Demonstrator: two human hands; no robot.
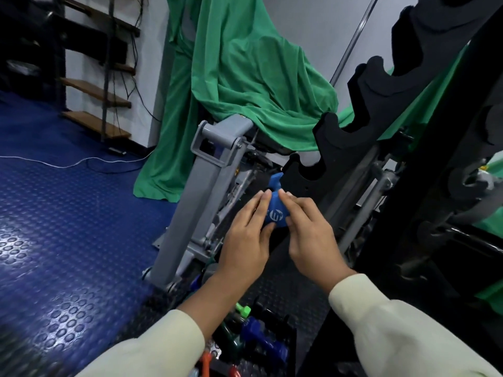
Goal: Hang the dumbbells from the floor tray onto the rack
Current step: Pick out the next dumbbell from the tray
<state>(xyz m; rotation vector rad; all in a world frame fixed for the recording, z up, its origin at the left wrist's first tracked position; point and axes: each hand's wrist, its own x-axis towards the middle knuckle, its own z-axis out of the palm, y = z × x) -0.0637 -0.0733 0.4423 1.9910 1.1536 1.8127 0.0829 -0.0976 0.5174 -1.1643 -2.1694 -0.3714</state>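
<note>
A blue dumbbell [274,212] with a white logo on its near head is held between both hands at the foot of the black rack [381,88]. My left hand [246,240] grips the near head from the left, thumb under it. My right hand [313,235] holds it from the right, fingers laid over the top. The dumbbell's far head [275,180] sits just left of the rack's lowest notched cradle [313,170]. Down on the floor, the tray [275,360] holds several more dumbbells: a dark blue one [265,337], a green one [243,310] and a dark green one [230,336].
A grey metal machine frame [201,191] stands just left of the hands, draped above with green cloth [245,77]. Blue studded flooring [68,227] spreads to the left with a white cable [68,163] across it. Wooden shelves [95,123] stand by the far wall.
</note>
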